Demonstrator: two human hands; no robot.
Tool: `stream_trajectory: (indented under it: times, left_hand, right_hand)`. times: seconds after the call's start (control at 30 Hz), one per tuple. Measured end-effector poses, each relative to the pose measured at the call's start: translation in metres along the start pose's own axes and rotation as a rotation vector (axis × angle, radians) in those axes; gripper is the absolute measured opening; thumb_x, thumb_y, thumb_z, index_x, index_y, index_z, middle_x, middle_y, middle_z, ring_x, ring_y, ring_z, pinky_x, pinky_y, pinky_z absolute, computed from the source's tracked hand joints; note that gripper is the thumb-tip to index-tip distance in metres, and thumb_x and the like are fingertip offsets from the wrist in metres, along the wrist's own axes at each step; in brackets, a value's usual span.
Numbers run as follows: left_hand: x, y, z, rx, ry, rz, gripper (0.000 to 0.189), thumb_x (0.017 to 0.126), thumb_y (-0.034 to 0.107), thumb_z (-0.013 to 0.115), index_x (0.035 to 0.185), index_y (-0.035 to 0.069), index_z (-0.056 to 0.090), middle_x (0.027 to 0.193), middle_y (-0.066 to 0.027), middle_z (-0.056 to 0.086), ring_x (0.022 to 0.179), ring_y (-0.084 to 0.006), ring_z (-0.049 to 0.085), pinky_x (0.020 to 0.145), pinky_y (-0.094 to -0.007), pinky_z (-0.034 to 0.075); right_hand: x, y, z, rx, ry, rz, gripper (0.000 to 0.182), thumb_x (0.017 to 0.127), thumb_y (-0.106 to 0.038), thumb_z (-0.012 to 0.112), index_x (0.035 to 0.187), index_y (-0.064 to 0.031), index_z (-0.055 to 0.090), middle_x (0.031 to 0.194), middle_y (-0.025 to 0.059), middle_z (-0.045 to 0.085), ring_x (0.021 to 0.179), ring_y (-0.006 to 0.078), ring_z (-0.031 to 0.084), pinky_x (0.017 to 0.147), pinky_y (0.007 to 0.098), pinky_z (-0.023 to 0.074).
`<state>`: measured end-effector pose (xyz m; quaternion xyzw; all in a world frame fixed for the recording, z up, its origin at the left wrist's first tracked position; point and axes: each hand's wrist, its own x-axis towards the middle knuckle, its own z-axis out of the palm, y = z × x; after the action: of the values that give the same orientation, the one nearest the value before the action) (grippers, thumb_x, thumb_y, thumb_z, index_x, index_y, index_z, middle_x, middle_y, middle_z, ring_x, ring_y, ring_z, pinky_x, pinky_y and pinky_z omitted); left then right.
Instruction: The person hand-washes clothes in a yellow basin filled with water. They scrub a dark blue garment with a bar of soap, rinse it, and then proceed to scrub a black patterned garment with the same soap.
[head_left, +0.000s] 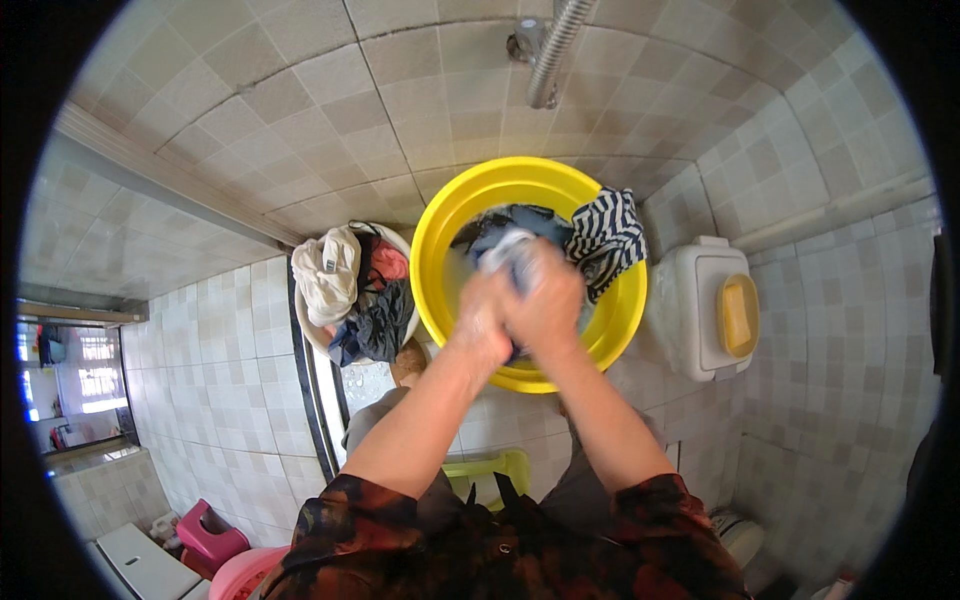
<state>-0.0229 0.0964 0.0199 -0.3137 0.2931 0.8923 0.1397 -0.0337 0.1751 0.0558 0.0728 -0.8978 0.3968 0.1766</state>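
Both of my hands are together over a yellow plastic tub, blurred by motion. My left hand and my right hand are closed on a wet cloth, white and dark blue, bunched between them. Dark clothes lie in cloudy water below. A black-and-white patterned cloth hangs over the tub's right rim. Left of the tub, a white basin holds a cream garment, a coral one and dark ones.
A white lidded bin stands right of the tub, with a soap bar in a yellow dish on its lid. A green plastic stool is beneath me. Pink plastic items stand at lower left. A metal hose hangs on the tiled wall.
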Motion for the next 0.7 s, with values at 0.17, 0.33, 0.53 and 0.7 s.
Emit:
stream_trajectory:
  times: [0.17, 0.33, 0.53, 0.7]
  left_hand:
    - [-0.02, 0.017, 0.015, 0.092, -0.072, -0.229, 0.038, 0.096, 0.035, 0.059, 0.12, 0.005, 0.061, 0.104, -0.0067, 0.07, 0.091, -0.021, 0.068, 0.087, -0.0386, 0.055]
    - [-0.009, 0.031, 0.018, 0.167, -0.26, 0.096, 0.07, 0.091, 0.043, 0.07, 0.142, 0.003, 0.043, 0.137, -0.0139, 0.056, 0.12, -0.0222, 0.059, 0.1, -0.0363, 0.049]
    - [-0.021, 0.027, 0.017, 1.013, -0.395, 0.262, 0.061, 0.076, 0.028, 0.082, 0.123, -0.005, 0.059, 0.107, -0.0113, 0.068, 0.096, -0.0161, 0.063, 0.087, -0.03, 0.05]
    - [-0.017, 0.034, 0.014, 0.769, -0.248, 0.288, 0.023, 0.082, 0.011, 0.075, 0.099, -0.003, 0.07, 0.087, -0.0047, 0.07, 0.075, -0.0087, 0.063, 0.067, -0.0248, 0.051]
  right_hand:
    - [0.022, 0.032, -0.02, 0.35, 0.081, 0.217, 0.025, 0.089, -0.025, 0.064, 0.092, 0.0001, 0.067, 0.081, 0.0173, 0.07, 0.077, 0.0296, 0.069, 0.071, 0.0374, 0.0524]
    - [0.034, 0.042, -0.031, 1.238, 0.121, 0.864, 0.033, 0.092, -0.03, 0.063, 0.112, -0.0037, 0.063, 0.097, 0.0067, 0.068, 0.086, 0.0188, 0.067, 0.081, 0.0327, 0.0544]
    - [0.039, 0.056, -0.052, 1.394, 0.087, 0.883, 0.033, 0.095, -0.031, 0.063, 0.114, -0.0052, 0.062, 0.1, 0.0084, 0.069, 0.088, 0.0204, 0.069, 0.079, 0.0333, 0.0572]
    - [0.043, 0.068, -0.05, 0.988, 0.146, 0.606, 0.033, 0.098, -0.031, 0.064, 0.118, -0.0061, 0.06, 0.103, 0.006, 0.066, 0.091, 0.0146, 0.063, 0.081, 0.0276, 0.0528]
